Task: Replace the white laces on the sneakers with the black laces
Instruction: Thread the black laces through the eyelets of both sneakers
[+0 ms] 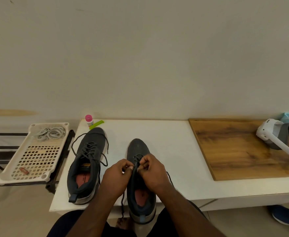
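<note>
Both hands work over the right sneaker (141, 170) on a white table (166, 134): the left hand (117, 176) and right hand (151, 171) each pinch its black lace (135, 165). The left sneaker (87, 161) sits laced beside it; white laces (50, 132) lie in a plastic tray (32, 151).

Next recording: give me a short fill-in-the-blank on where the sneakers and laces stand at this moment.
1. Both hands, left hand and right hand, work a black lace on the ____ sneaker.
2. The left sneaker already carries ____ laces.
3. The white laces lie bundled in the perforated plastic ____ beside the table.
4. The small bottle near the wall has a ____ cap.

Missing words: right; black; tray; pink
</note>
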